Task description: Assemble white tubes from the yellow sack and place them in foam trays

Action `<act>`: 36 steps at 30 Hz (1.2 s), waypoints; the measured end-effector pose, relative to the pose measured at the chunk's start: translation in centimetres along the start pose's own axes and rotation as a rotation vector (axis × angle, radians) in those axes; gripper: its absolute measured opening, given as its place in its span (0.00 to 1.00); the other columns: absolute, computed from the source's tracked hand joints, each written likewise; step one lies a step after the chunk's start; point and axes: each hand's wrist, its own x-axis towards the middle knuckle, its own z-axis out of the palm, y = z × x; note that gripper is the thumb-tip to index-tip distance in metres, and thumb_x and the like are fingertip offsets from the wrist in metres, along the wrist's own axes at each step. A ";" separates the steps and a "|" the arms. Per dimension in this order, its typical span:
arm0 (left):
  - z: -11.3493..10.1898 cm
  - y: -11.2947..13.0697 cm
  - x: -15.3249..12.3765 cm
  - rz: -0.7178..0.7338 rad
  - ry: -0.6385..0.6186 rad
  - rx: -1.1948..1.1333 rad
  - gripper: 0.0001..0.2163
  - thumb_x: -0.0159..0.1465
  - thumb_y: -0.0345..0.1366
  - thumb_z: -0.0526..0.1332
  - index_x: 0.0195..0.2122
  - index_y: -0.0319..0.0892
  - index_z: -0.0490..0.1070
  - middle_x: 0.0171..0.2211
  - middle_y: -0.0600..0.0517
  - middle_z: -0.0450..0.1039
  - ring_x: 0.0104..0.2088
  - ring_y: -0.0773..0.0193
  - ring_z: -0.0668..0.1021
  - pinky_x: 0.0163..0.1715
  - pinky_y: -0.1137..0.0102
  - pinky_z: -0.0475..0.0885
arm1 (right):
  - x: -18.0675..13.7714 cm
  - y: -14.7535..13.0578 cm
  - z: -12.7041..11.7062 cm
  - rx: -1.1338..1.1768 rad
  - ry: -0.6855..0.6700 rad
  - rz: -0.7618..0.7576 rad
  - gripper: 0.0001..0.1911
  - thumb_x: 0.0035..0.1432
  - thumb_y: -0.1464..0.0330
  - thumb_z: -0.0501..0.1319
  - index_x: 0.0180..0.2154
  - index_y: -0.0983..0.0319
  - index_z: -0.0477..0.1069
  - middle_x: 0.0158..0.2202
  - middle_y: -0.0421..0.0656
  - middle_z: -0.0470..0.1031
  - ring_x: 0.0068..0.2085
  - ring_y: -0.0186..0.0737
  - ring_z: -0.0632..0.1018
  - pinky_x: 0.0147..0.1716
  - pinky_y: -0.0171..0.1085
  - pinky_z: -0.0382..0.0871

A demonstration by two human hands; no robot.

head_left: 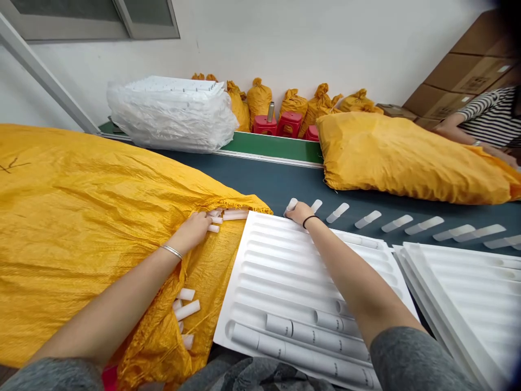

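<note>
My right hand (300, 212) is closed on a short white plastic tube (291, 205), held upright at the belt, past the far edge of a white ribbed tray (240, 271). At the mouth of a large yellow woven sack (101, 206), my left hand (196, 230) is closed around white tubes (214, 228) whose ends stick out past its fingers; how many it holds is hidden. More loose tubes (188, 310) lie in the sack's lower fold. Printed tubes (285, 349) lie end to end in the tray's near grooves, partly covered by my right forearm.
Several white tubes (368, 219) stand in a row along the dark conveyor belt (268, 182). More trays (464, 293) are stacked at right. Across the belt are a full yellow sack (407, 155) and a plastic-wrapped tray stack (175, 117). A person in a striped sleeve (488, 114) is at far right.
</note>
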 end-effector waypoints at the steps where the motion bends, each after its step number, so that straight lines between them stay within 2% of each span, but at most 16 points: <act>1: 0.0 0.0 0.0 0.014 0.008 -0.006 0.11 0.60 0.27 0.53 0.38 0.36 0.74 0.41 0.40 0.73 0.45 0.53 0.75 0.50 0.59 0.66 | -0.2 0.0 -0.3 -0.015 -0.014 0.002 0.12 0.55 0.66 0.61 0.37 0.69 0.73 0.37 0.53 0.76 0.37 0.44 0.77 0.34 0.35 0.65; 4: -0.3 0.9 0.1 0.066 0.047 -0.059 0.09 0.60 0.31 0.57 0.40 0.39 0.74 0.43 0.43 0.74 0.46 0.54 0.74 0.51 0.61 0.66 | -3.0 -0.5 -1.5 -0.075 0.005 -0.014 0.17 0.58 0.65 0.58 0.43 0.74 0.71 0.42 0.62 0.74 0.43 0.53 0.76 0.38 0.41 0.66; 7: -1.1 3.1 -0.4 0.098 0.114 -0.148 0.11 0.62 0.39 0.57 0.44 0.42 0.72 0.46 0.46 0.74 0.48 0.57 0.74 0.50 0.64 0.68 | -9.2 -1.6 -1.5 -0.113 -0.001 -0.138 0.18 0.64 0.65 0.50 0.41 0.72 0.73 0.41 0.62 0.74 0.45 0.54 0.75 0.41 0.44 0.65; 9: -1.9 5.0 -1.0 0.125 0.183 -0.279 0.13 0.62 0.43 0.58 0.44 0.43 0.71 0.45 0.47 0.74 0.46 0.59 0.75 0.47 0.66 0.70 | -14.4 -2.3 0.0 -0.121 -0.099 -0.314 0.17 0.62 0.62 0.54 0.33 0.67 0.75 0.35 0.55 0.77 0.41 0.50 0.77 0.40 0.42 0.66; 11: -2.6 6.8 -1.5 0.157 0.234 -0.425 0.13 0.61 0.44 0.59 0.43 0.43 0.72 0.43 0.48 0.75 0.42 0.60 0.76 0.44 0.67 0.71 | -19.3 -2.6 2.3 -0.209 -0.270 -0.594 0.15 0.59 0.62 0.57 0.31 0.66 0.75 0.31 0.54 0.77 0.35 0.50 0.77 0.34 0.41 0.68; 13: -3.1 8.4 -2.0 0.175 0.236 -0.541 0.12 0.60 0.43 0.61 0.41 0.43 0.73 0.41 0.48 0.76 0.41 0.60 0.77 0.44 0.67 0.71 | -22.8 -2.4 4.6 -0.244 -0.272 -0.728 0.08 0.57 0.68 0.60 0.33 0.66 0.75 0.32 0.53 0.76 0.34 0.48 0.77 0.31 0.40 0.68; 15: -3.4 9.6 -2.4 0.167 0.203 -0.666 0.12 0.59 0.42 0.63 0.42 0.42 0.73 0.42 0.48 0.75 0.43 0.60 0.77 0.45 0.67 0.72 | -24.3 -1.8 6.1 -0.211 -0.189 -0.766 0.06 0.55 0.73 0.60 0.35 0.66 0.74 0.34 0.51 0.76 0.35 0.47 0.76 0.31 0.41 0.69; 18: -3.3 10.9 -2.7 0.111 0.151 -0.914 0.14 0.56 0.39 0.65 0.42 0.41 0.71 0.42 0.48 0.74 0.43 0.60 0.76 0.45 0.66 0.73 | -23.7 -0.5 5.7 -0.018 -0.107 -0.717 0.06 0.53 0.72 0.60 0.35 0.65 0.71 0.34 0.49 0.75 0.35 0.46 0.75 0.33 0.41 0.69; 22: -3.0 12.8 -3.2 0.045 0.141 -1.364 0.19 0.55 0.34 0.67 0.45 0.45 0.63 0.39 0.52 0.74 0.40 0.65 0.77 0.42 0.69 0.73 | -20.7 0.6 2.6 0.449 0.045 -0.539 0.11 0.58 0.68 0.57 0.43 0.65 0.68 0.32 0.43 0.74 0.31 0.38 0.74 0.32 0.36 0.69; 25: -2.9 14.1 -3.6 0.002 0.130 -1.564 0.21 0.53 0.33 0.69 0.43 0.47 0.60 0.35 0.56 0.72 0.35 0.69 0.76 0.37 0.73 0.72 | -19.1 1.0 1.1 0.717 0.169 -0.535 0.14 0.62 0.66 0.55 0.49 0.61 0.67 0.34 0.42 0.73 0.31 0.34 0.73 0.32 0.34 0.69; 27: -2.8 14.4 -3.9 -0.043 0.139 -1.536 0.18 0.51 0.34 0.70 0.39 0.44 0.62 0.33 0.56 0.72 0.33 0.70 0.75 0.35 0.74 0.71 | -18.5 1.2 0.7 0.780 0.254 -0.574 0.15 0.62 0.65 0.56 0.50 0.60 0.67 0.34 0.42 0.74 0.32 0.34 0.74 0.33 0.34 0.70; 29: -2.7 14.3 -4.2 -0.095 0.133 -1.412 0.16 0.51 0.36 0.70 0.34 0.42 0.64 0.31 0.55 0.71 0.32 0.69 0.74 0.33 0.73 0.70 | -18.2 1.4 0.2 0.773 0.350 -0.623 0.16 0.61 0.67 0.57 0.51 0.59 0.67 0.37 0.43 0.74 0.36 0.36 0.74 0.36 0.36 0.71; 31: -2.9 14.0 -4.5 -0.130 0.070 -1.251 0.15 0.52 0.40 0.69 0.33 0.42 0.64 0.29 0.55 0.71 0.29 0.68 0.74 0.30 0.72 0.69 | -17.8 1.7 -0.4 0.704 0.417 -0.716 0.17 0.62 0.69 0.56 0.53 0.58 0.65 0.43 0.46 0.73 0.43 0.39 0.74 0.43 0.39 0.71; 33: -3.3 13.8 -4.8 -0.098 -0.012 -1.079 0.14 0.55 0.43 0.66 0.36 0.42 0.66 0.30 0.54 0.71 0.29 0.66 0.73 0.29 0.71 0.69 | -17.4 2.0 -1.1 0.605 0.426 -0.850 0.19 0.63 0.72 0.53 0.55 0.58 0.63 0.49 0.48 0.69 0.50 0.41 0.72 0.49 0.43 0.69; 36: -4.4 14.3 -5.2 0.039 -0.121 -0.859 0.14 0.59 0.46 0.61 0.42 0.43 0.68 0.34 0.53 0.71 0.32 0.64 0.73 0.30 0.71 0.69 | -16.9 2.2 -1.8 0.483 0.358 -0.997 0.20 0.64 0.73 0.50 0.56 0.59 0.61 0.49 0.50 0.69 0.51 0.41 0.71 0.49 0.43 0.70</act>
